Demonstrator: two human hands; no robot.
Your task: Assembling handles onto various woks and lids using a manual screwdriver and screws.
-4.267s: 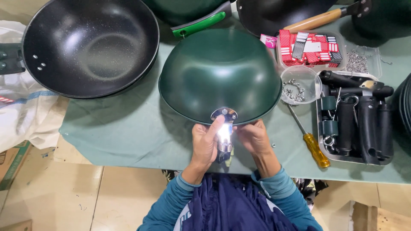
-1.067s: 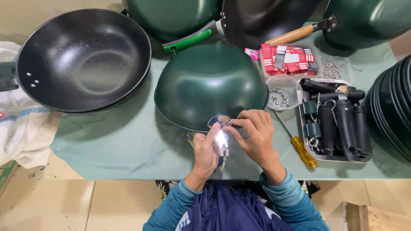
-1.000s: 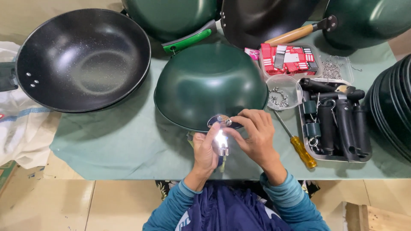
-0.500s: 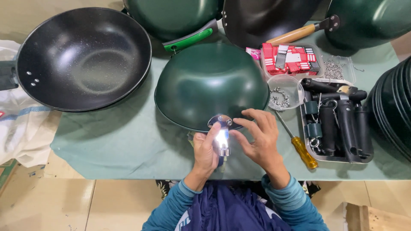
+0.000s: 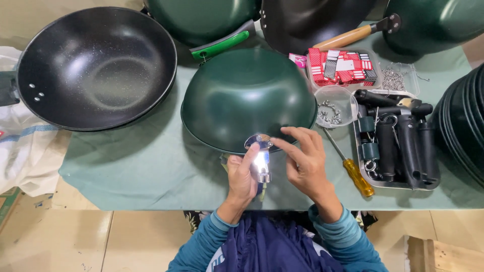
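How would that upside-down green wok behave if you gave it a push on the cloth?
The green wok lies rim-down on the cloth-covered table, so it probably sits steady and slides rather than tips. Its smooth, glossy dome looks slippery to grip from above. The left hand holds a shiny metal bracket at its rim, which likely steadies it.

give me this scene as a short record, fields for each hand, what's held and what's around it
left hand: holds shiny metal bracket against rim of upturned green wok
right hand: fingertips at bracket's top plate
right of hands: screwdriver, tray of black handles, clear cup of screws
left: black wok
surface: green cloth
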